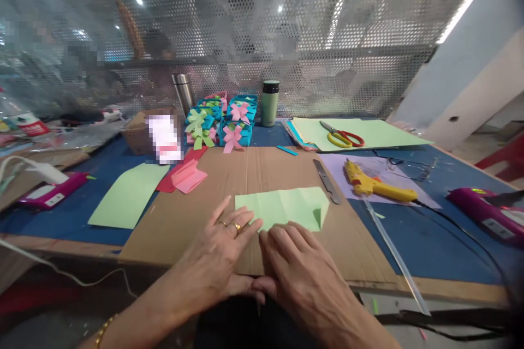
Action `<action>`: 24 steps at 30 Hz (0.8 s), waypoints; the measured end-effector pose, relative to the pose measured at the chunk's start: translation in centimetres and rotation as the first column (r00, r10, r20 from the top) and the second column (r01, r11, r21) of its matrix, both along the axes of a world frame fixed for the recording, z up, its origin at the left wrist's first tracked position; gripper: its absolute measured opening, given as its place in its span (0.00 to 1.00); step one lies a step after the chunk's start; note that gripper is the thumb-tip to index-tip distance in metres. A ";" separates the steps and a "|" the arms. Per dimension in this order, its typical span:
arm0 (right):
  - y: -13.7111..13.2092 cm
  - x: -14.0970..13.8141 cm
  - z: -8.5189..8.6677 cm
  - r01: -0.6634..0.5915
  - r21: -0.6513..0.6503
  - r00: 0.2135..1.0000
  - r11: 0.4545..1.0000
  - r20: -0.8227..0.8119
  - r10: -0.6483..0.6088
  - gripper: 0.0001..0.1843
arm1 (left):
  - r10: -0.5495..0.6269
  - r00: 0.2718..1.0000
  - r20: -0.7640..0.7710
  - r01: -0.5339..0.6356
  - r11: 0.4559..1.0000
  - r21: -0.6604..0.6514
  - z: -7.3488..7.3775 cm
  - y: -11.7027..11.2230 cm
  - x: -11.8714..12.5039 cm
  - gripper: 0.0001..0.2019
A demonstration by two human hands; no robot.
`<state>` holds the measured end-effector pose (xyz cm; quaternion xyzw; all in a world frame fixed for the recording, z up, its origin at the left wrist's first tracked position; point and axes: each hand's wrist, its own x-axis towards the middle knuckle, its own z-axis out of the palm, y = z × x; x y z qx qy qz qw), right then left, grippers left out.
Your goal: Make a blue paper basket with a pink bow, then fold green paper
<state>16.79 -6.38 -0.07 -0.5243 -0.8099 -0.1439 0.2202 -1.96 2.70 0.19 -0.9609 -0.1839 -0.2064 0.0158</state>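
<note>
A folded light green paper [286,207] lies on a brown cardboard sheet [204,196] in front of me. My left hand [219,253], with rings on a finger, lies flat with fingers spread, its fingertips pressing the paper's near left edge. My right hand [297,262] rests beside it, fingers stretched out on the paper's near edge. One corner of the paper at the right is folded over. Neither hand grips anything.
Blue boxes with paper flowers [223,120], a green tumbler [269,102] and a steel flask [183,92] stand at the back. Scissors [341,135] lie on green sheets [368,133]. A yellow glue gun [374,184], a metal blade [326,181], a pink paper [188,176], a green sheet [129,194] and a perforated screen [286,38] are around.
</note>
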 end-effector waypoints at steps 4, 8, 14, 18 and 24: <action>0.5 -0.9 -0.1 -0.020 0.079 0.999 0.997 -0.023 0.022 0.35 | -0.044 0.995 -0.087 0.035 0.993 -0.109 1.5 0.8 -0.8 0.43; 1.0 -0.8 -0.1 -0.062 0.045 0.997 0.997 -0.051 0.064 0.38 | -0.042 0.996 -0.084 0.031 0.991 -0.128 1.1 0.7 -0.6 0.45; 1.6 -1.1 -0.7 -0.090 0.083 0.996 0.992 -0.017 0.092 0.36 | -0.007 0.998 -0.065 0.004 0.999 -0.048 -0.3 0.1 0.0 0.45; 0.3 -0.3 0.6 -0.068 -0.027 0.997 0.997 -0.027 0.068 0.32 | 0.040 0.999 -0.038 -0.040 0.999 -0.013 -0.9 -0.8 0.3 0.47; -2.9 5.2 2.1 0.124 0.041 0.984 0.991 -0.131 -0.118 0.13 | 0.031 0.999 -0.009 -0.030 0.996 0.090 -1.5 -0.9 0.4 0.55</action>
